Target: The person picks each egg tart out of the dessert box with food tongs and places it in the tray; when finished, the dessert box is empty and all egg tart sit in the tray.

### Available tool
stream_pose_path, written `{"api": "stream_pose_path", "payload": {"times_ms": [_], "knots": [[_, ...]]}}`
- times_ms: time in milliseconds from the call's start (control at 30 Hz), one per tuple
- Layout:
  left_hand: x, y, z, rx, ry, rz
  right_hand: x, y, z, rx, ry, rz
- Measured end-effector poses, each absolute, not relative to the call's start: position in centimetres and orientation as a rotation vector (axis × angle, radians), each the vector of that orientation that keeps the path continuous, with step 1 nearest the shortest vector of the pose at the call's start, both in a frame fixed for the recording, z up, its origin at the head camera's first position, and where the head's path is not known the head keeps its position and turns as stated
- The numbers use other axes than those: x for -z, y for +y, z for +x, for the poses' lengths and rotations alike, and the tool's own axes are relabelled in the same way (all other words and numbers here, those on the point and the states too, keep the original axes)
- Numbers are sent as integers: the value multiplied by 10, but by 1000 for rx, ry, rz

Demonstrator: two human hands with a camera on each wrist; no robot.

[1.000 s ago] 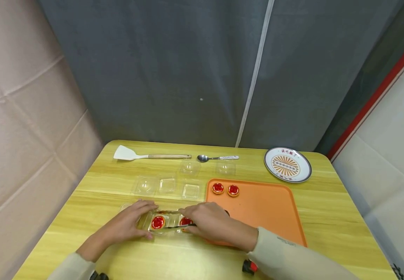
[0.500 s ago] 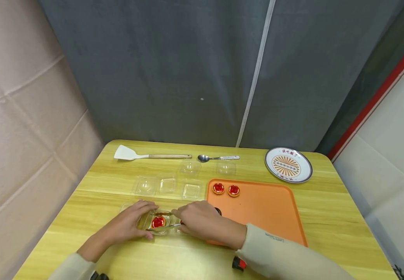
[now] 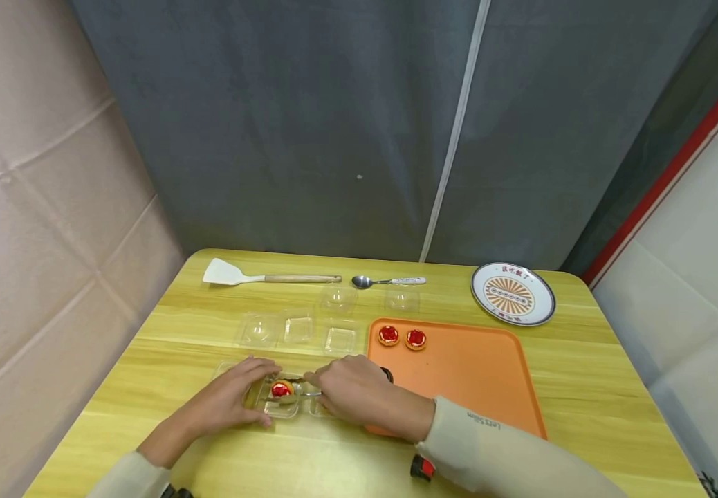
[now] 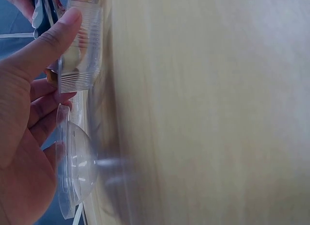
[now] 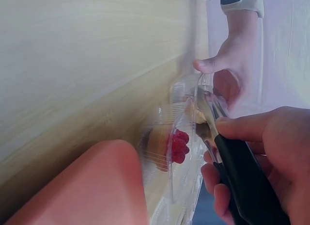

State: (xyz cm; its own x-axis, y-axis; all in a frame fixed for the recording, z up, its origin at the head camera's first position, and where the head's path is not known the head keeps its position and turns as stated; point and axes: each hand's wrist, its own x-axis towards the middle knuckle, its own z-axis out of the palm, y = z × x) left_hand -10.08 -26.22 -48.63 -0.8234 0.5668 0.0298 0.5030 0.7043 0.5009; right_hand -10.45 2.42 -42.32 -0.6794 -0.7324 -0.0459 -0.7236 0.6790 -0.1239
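My left hand (image 3: 225, 401) steadies a small clear plastic box (image 3: 284, 413), thumb on its near side and fingers on the far side. In that box sits a tart (image 3: 281, 389) with a glossy red top. My right hand (image 3: 355, 391) grips black-handled metal tongs (image 5: 247, 176), whose tips reach to either side of the tart. Just right of it, partly hidden under the right hand in the head view, another clear box (image 5: 169, 184) contains a second tart (image 5: 179, 146) with a red topping. A domed clear lid (image 4: 80, 167) lies beside the left palm.
An orange tray (image 3: 465, 373) at the right bears two tarts (image 3: 402, 337). Several clear boxes and lids (image 3: 299, 326) lie behind the hands. Along the far edge are a white spatula (image 3: 225, 272), a spoon (image 3: 362, 282) and a patterned plate (image 3: 512, 294).
My right hand has moved slightly left with the tongs. The tart between their tips has shifted a little toward the far side of its box. My left hand stays in place.
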Motion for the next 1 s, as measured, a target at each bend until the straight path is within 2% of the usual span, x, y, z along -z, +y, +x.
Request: {"api": "stream_pose_path", "payload": {"times_ms": [600, 1000], "knots": [[486, -261, -100, -763, 2800, 890, 419, 54, -106, 504, 2734, -1157], [487, -261, -101, -732, 2817, 900, 417, 97, -104, 698, 2732, -1055]]}}
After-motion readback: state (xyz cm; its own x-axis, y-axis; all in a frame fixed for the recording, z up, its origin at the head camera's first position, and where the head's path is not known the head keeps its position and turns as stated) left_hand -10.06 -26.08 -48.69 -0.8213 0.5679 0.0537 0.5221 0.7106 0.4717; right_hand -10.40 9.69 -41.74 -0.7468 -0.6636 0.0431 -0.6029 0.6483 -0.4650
